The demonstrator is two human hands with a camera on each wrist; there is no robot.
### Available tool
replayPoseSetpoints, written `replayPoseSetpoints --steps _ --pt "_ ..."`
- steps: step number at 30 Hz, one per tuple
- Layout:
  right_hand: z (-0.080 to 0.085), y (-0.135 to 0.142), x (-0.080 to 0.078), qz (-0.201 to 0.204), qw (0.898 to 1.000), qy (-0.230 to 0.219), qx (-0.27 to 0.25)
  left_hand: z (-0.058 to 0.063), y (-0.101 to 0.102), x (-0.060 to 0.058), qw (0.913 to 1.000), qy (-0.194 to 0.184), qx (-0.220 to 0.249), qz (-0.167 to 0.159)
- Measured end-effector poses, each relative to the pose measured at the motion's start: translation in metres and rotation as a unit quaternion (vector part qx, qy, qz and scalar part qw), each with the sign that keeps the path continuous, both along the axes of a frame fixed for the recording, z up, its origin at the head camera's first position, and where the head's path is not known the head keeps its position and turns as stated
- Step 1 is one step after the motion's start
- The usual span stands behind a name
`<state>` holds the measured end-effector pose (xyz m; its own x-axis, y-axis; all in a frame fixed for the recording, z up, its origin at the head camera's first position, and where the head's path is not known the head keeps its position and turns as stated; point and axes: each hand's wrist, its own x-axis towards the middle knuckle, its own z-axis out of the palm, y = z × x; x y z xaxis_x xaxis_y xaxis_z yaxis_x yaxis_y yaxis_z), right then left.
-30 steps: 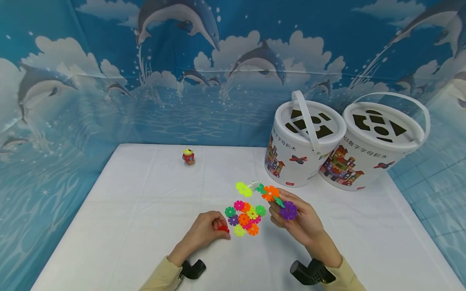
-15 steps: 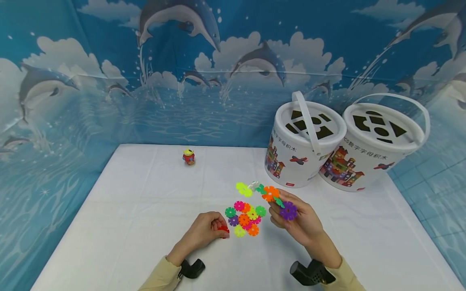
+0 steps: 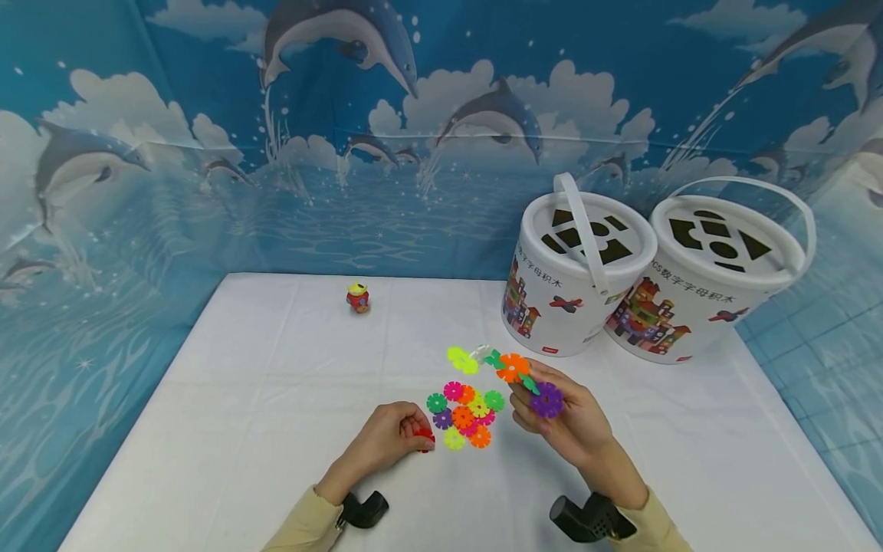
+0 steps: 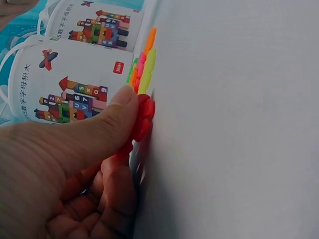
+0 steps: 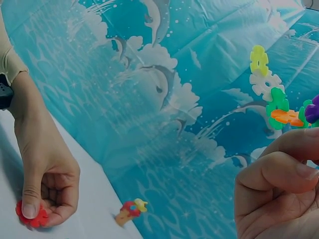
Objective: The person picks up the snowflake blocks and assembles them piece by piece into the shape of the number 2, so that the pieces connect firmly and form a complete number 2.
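Observation:
My left hand (image 3: pixel 392 438) pinches a red snowflake disc (image 4: pixel 144 119) between thumb and fingers, close over the white table. My right hand (image 3: pixel 569 414) holds up a chain of linked snowflake discs (image 3: pixel 513 367): yellow, white, green, orange, green and purple. Its purple end lies by the palm, while the yellow end points away to the left. Between the hands a pile of loose snowflake discs (image 3: pixel 462 417) lies on the table, in pink, orange, green, yellow and purple. In the right wrist view the red disc shows under the left thumb.
Two white lidded buckets (image 3: pixel 579 268) with handles stand side by side at the back right. A small red and yellow toy figure (image 3: pixel 358 297) is near the table's back edge. Behind the table (image 3: pixel 276 360) hangs a blue dolphin-print cloth (image 3: pixel 345 215).
The left thumb and the red disc shift very slightly. The right hand, its chain and the pile stay where they were.

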<state>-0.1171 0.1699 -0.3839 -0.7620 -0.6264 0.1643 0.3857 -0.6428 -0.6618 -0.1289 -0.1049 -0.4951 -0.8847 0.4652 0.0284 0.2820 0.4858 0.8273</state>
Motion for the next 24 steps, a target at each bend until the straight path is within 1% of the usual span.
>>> replayPoseSetpoints --steps 10,17,20,22,24 --pt "-0.001 -0.001 0.0 0.008 1.0 0.006 -0.007 0.0 0.0 0.0 1.0 0.007 0.001 0.001" --pt "-0.001 -0.002 0.0 0.011 1.0 0.014 -0.014 0.0 0.001 0.001 0.9997 0.013 -0.003 0.019" --pt "-0.001 -0.002 0.0 0.008 1.0 0.014 -0.011 0.003 0.004 0.002 0.9998 -0.004 0.012 0.017" --pt "-0.001 -0.001 0.0 0.004 1.0 0.012 -0.005 0.009 0.007 0.005 0.999 -0.027 0.033 0.01" --pt "0.0 -0.001 0.001 -0.003 1.0 0.011 0.007 0.019 0.012 0.01 0.9951 -0.068 0.072 -0.005"
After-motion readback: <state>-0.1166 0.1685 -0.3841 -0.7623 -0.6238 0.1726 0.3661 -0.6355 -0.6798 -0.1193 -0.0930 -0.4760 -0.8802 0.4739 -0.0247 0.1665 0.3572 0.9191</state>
